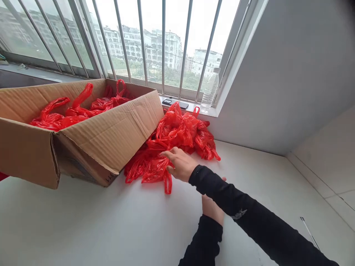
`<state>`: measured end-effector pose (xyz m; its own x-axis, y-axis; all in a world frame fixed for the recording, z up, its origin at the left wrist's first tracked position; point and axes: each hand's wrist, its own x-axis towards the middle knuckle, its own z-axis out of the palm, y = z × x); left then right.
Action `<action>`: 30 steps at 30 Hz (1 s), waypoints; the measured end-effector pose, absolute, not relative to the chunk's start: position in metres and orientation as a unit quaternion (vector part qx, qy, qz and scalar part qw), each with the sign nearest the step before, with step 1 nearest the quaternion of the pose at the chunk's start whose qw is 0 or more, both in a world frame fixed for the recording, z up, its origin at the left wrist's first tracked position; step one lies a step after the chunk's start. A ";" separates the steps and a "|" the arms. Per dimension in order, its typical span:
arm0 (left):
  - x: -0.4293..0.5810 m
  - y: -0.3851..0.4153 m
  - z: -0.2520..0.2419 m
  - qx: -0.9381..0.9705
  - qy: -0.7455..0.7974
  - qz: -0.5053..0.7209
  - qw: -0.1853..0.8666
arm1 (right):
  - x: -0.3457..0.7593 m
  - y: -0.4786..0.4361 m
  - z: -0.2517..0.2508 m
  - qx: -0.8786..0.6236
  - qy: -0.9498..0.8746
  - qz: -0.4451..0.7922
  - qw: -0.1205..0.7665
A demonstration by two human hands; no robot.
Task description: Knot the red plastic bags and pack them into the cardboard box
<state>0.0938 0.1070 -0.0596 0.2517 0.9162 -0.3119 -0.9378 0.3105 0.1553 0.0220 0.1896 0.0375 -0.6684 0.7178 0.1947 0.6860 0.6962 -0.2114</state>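
My right hand (181, 163) reaches across to the left, with its fingers stretched out and the thumb apart. It is at the near edge of a heap of red plastic bags (180, 127) on the white table; whether the fingertips touch the bags I cannot tell. Nothing shows in its grasp. My left hand (212, 207) lies low over the table, crossed by my right forearm. Only its wrist side and a fingertip beyond the sleeve show, so its fingers are mostly hidden. Both arms wear black sleeves.
An open cardboard box (119, 129) with more red bags inside stands at the left. On the windowsill are a clear plastic bottle (211, 88) and a dark phone-like object (180, 105). A pen-like stick (310, 232) lies at the right. Metal bars (163, 48) cross the window.
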 end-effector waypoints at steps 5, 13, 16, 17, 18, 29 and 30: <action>0.093 0.105 -0.063 -0.024 0.136 0.571 0.809 | 0.008 0.182 0.002 -0.362 -0.930 0.035 0.049; 0.084 0.113 -0.059 -0.038 0.129 0.623 0.771 | 0.111 0.153 0.048 -0.422 -0.766 0.323 0.361; 0.076 0.115 -0.055 -0.013 0.095 0.632 0.769 | 0.164 0.134 0.041 -0.472 -0.596 0.481 0.437; 0.075 0.115 -0.054 -0.008 0.091 0.633 0.769 | 0.180 0.127 0.034 -0.480 -0.552 0.508 0.455; 0.075 0.115 -0.053 -0.006 0.091 0.629 0.772 | 0.195 0.121 0.026 -0.480 -0.519 0.525 0.474; 0.101 0.113 -0.050 0.099 0.187 0.584 0.784 | 0.255 0.074 -0.039 -0.479 -0.395 0.517 0.589; 0.102 0.114 -0.051 0.105 0.201 0.592 0.773 | 0.257 0.074 -0.038 -0.468 -0.391 0.522 0.596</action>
<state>0.1018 0.1142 -0.0512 0.2172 0.9581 -0.1865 -0.8733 0.2762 0.4013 0.2571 0.0740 -0.0384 0.1489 0.9886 -0.0230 -0.2569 0.0162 -0.9663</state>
